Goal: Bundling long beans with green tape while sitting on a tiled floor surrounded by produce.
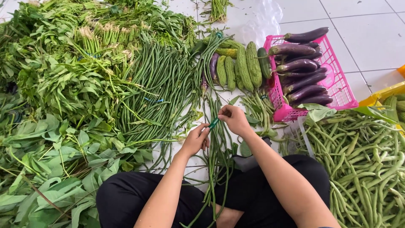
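Green, thin yard-long beans lie gathered in a slim bundle running from between the seated person's black-trousered knees out across the white tiled floor. Both bare hands meet over that bundle: the left hand is closed around the stalks, while the right hand pinches one end of a short strip of green tape stretched between the two hands. By the look of it, the wrapping of the bunch is in hand; finishing it would call for a snug turn of tape with the beans kept pressed together.

Just right of the knees spreads a loose heap of short green beans. To the left lies a mass of broad leafy greens. Farther off sits a thick fan of more long beans, then ridged green bitter gourds, and a pink plastic basket stacked with glossy purple aubergines.
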